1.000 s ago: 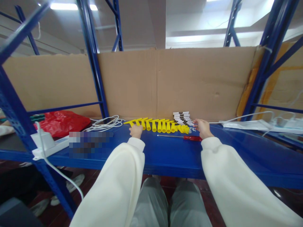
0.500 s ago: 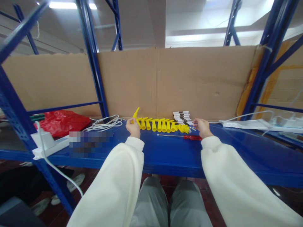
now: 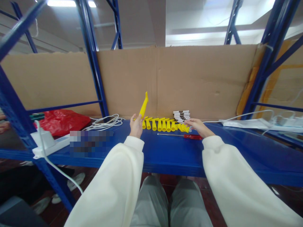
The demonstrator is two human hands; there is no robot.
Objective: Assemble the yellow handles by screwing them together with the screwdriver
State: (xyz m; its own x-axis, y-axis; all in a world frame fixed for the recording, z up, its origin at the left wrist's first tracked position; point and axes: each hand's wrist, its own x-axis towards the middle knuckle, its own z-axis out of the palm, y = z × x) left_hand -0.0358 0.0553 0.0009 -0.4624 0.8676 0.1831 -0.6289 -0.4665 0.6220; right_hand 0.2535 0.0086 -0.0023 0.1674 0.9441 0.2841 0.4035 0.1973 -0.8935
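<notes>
My left hand (image 3: 136, 125) is closed round the lower end of a yellow plastic part (image 3: 144, 107), which is raised and tilted above the shelf. Beside it, several similar yellow parts (image 3: 160, 125) stand in a row. At the row's right end lie small yellow pieces (image 3: 184, 127), with a stack of black-and-white pieces (image 3: 181, 116) behind them. My right hand (image 3: 196, 125) reaches over small metal bits near these pieces, its fingers close together; what they hold, if anything, is too small to name. A screwdriver with a red handle (image 3: 192, 137) lies in front.
The blue shelf (image 3: 172, 154) has a cardboard wall (image 3: 203, 82) behind it. At left are a red bag (image 3: 65, 121), coiled white cable (image 3: 106, 123) and a power strip (image 3: 54, 145). Another person's hand (image 3: 4, 126) shows at the far left edge.
The yellow part in my left hand has been lifted and turned more upright, off the row's left end. My right hand has moved slightly left, over the small pieces. Another person's hand has appeared at far left.
</notes>
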